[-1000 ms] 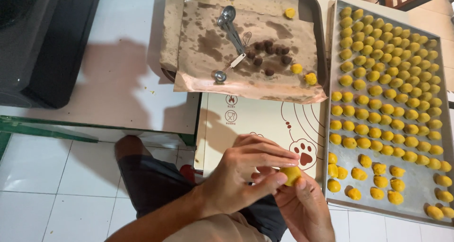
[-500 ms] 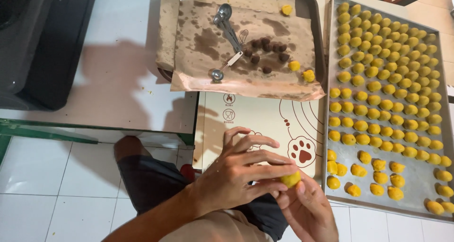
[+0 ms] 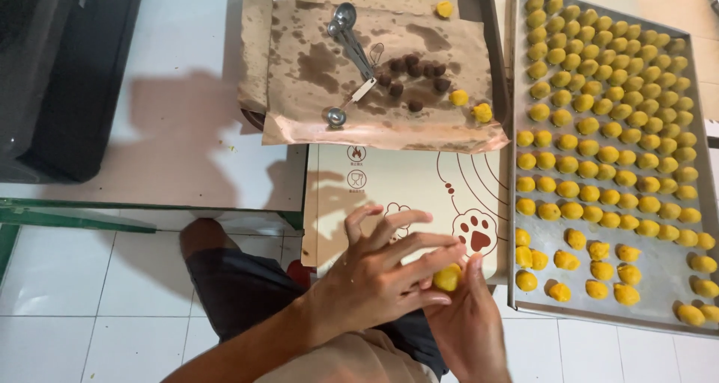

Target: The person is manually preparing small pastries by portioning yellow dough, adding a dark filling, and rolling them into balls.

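Dough ball (image 3: 447, 277), one small yellow piece, is pinched between both hands just in front of the near edge of the paw-print mat (image 3: 404, 196). It is pressed by the fingertips of the left hand (image 3: 382, 274), whose fingers are spread and slightly curled over it, and it is backed by the palm and thumb of the right hand (image 3: 470, 323), which is cupped beneath it with the fingers together. The ball is thus clamped between the two hands, above the lap.

One long metal baking tray (image 3: 659, 274) is seen to the right, filled with rows of yellow dough pieces (image 3: 599, 113); well over a hundred are laid on it, too many to be counted exactly, packed tightly at the far end and more loosely in the nearest two or three rows.

One dark tray lined with stained brown paper (image 3: 314, 68) is placed beyond the mat. On it, three yellow balls are counted: one at the far edge (image 3: 444, 9) and two near the right side (image 3: 470, 106). About nine dark brown filling balls (image 3: 412, 68) are clustered in the middle. One set of metal measuring spoons (image 3: 348, 35) is laid beside them, with one smaller spoon (image 3: 336, 116) at the paper's near edge.
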